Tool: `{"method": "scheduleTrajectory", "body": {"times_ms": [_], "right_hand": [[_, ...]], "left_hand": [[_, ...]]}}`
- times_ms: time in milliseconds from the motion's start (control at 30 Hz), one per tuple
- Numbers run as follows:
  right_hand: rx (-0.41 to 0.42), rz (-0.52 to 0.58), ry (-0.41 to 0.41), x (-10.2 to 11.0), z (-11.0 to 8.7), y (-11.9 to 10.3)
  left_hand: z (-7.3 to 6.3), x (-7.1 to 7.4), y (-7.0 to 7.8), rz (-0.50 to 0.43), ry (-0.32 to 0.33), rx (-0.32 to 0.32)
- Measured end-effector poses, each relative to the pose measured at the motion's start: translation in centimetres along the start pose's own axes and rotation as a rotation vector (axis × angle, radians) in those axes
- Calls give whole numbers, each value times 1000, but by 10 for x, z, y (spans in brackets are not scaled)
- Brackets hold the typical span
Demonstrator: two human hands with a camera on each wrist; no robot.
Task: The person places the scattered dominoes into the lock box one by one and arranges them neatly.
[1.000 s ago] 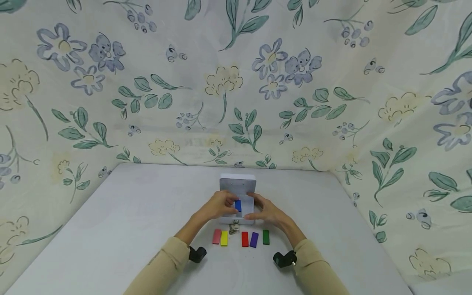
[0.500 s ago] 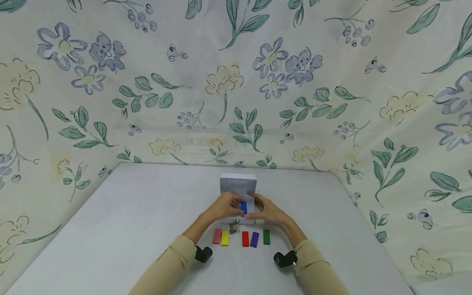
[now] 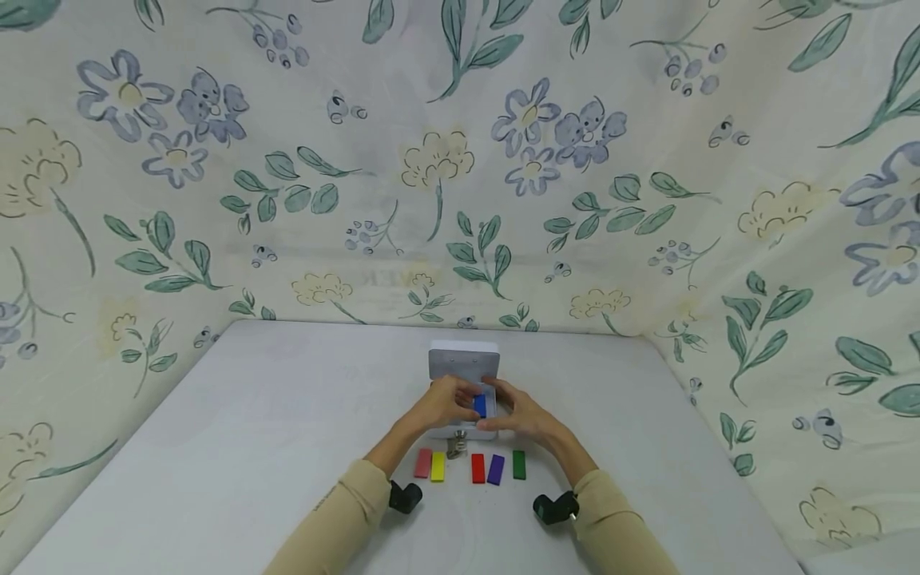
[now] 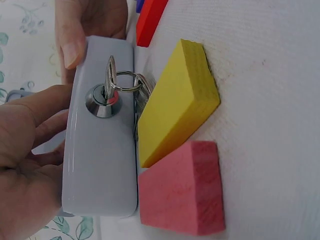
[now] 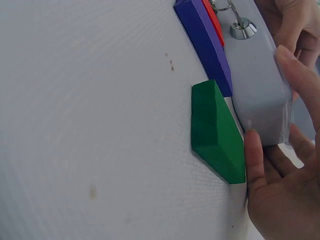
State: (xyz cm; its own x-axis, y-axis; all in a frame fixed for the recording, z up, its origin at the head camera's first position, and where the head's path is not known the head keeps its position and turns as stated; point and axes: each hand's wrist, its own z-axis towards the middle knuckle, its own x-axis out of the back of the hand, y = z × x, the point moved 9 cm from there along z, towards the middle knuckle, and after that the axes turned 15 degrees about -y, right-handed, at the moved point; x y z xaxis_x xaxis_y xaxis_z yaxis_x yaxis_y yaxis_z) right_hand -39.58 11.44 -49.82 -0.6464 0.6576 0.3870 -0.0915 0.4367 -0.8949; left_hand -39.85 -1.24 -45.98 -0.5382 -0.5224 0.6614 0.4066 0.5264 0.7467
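Note:
A small grey metal cash box (image 3: 463, 366) stands with its lid raised at the back. Over its inside, my left hand (image 3: 444, 403) pinches a blue block (image 3: 480, 406) near the right wall. My right hand (image 3: 526, 414) holds the box's right side, thumb at the front and fingers toward the back. In the right wrist view, fingertips (image 5: 253, 140) touch the box's outer corner. The left wrist view shows the box's front with a round lock (image 4: 103, 106) and a key (image 4: 111, 75) in it; the blue block is hidden there behind the front wall.
Before the box lie a pink block (image 3: 423, 463), a yellow block (image 3: 438, 466), a red block (image 3: 477, 469), a purple block (image 3: 496, 469) and a green block (image 3: 519, 464). A key ring (image 4: 127, 82) hangs from the lock. Floral cloth (image 3: 359, 200) surrounds the white table (image 3: 287, 415).
My left hand has moved the blue block to the right within the box, closer to my right hand. The right hand, the box and the blocks in front have stayed in place.

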Motion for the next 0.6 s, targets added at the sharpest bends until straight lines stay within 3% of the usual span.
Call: {"method": "scheduleTrajectory", "body": {"times_ms": [367, 600], "right_hand": [[3, -10, -3, 0, -1, 0], [-5, -6, -4, 0, -1, -1]], "left_hand": [[8, -7, 1, 5, -11, -24], [13, -9, -1, 25, -27, 2]]}}
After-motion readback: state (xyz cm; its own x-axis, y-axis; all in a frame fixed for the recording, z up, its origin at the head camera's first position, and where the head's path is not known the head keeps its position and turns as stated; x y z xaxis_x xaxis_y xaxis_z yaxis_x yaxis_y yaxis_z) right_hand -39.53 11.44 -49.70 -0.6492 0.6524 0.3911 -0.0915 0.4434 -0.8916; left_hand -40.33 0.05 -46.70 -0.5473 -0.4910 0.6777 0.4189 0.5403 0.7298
